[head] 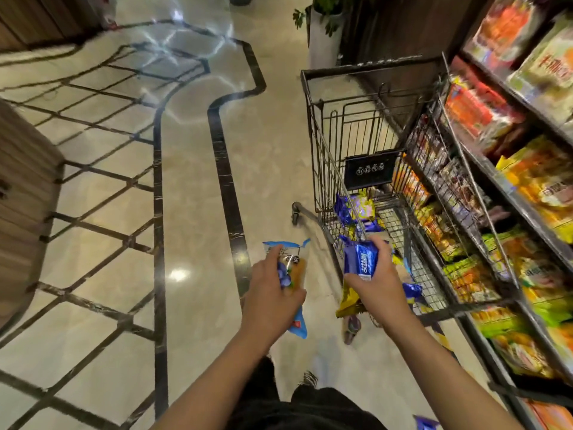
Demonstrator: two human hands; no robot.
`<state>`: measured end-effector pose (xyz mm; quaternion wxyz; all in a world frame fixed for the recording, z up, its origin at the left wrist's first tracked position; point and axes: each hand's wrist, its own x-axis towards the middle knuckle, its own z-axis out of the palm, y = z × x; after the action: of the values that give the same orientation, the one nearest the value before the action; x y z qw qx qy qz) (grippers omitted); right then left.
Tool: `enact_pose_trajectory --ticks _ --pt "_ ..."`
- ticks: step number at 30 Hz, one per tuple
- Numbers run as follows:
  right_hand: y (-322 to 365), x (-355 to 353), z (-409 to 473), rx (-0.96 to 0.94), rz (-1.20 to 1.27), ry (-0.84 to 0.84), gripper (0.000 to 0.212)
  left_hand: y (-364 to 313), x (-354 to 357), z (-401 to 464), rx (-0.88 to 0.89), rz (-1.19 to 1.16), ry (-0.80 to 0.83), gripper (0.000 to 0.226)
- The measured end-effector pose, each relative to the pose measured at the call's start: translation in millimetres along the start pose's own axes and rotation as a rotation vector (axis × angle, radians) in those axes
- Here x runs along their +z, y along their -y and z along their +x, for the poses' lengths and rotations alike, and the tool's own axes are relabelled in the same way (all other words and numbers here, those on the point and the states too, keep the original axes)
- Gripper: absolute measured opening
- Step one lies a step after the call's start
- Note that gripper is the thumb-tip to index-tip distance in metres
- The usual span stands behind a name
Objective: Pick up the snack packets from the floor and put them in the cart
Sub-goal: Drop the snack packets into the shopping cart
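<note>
My left hand (273, 290) grips a long clear packet with blue ends (286, 252), held over the floor left of the cart. My right hand (376, 274) grips a dark blue biscuit packet (361, 259) at the near left edge of the black wire cart (313, 125). Several blue and yellow packets (356, 209) lie in the cart's basket. A yellow packet (348, 301) shows below my right hand, and a purple one (352, 325) is under it near the floor. Another blue packet (426, 423) peeks in at the bottom edge.
Shelves packed with bright snack bags (533, 187) run along the right, tight against the cart. A white planter (324, 35) stands beyond the cart. A wooden counter (21, 187) curves at the left. Glossy marble floor (192, 187) with dark inlay stretches ahead.
</note>
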<state>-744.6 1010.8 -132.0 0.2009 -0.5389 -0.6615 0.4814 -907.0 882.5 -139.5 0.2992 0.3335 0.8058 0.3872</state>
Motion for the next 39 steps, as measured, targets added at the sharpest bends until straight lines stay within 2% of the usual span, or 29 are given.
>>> enact_pose_trajectory --ticks 6,9,14,21,26,30,34,39 --pt "2 2 63 0.056 0.08 -0.092 0.077 -18 11 98 0.043 0.002 0.078 0.084" --pt "4 9 97 0.128 0.121 -0.152 0.081 -29 11 149 0.064 0.015 0.128 0.089" --pt "25 15 152 0.25 0.152 -0.366 0.097 -56 11 240 0.159 0.064 0.283 0.088" --pt "31 6 203 0.388 0.23 -0.579 0.095 -105 34 334 0.345 0.084 0.493 0.082" --pt "18 -12 214 0.463 0.269 -0.715 0.096 -133 74 366 0.411 0.101 0.598 0.088" --pt "-9 -32 227 0.442 0.272 -0.798 0.086 -143 114 377 0.426 0.137 0.638 0.087" --pt "-52 -50 243 0.513 0.352 -0.818 0.093 -150 153 377 0.429 0.189 0.703 0.085" --pt "-102 -62 268 0.633 0.396 -0.78 0.092 -147 216 387 0.403 0.315 0.819 0.088"
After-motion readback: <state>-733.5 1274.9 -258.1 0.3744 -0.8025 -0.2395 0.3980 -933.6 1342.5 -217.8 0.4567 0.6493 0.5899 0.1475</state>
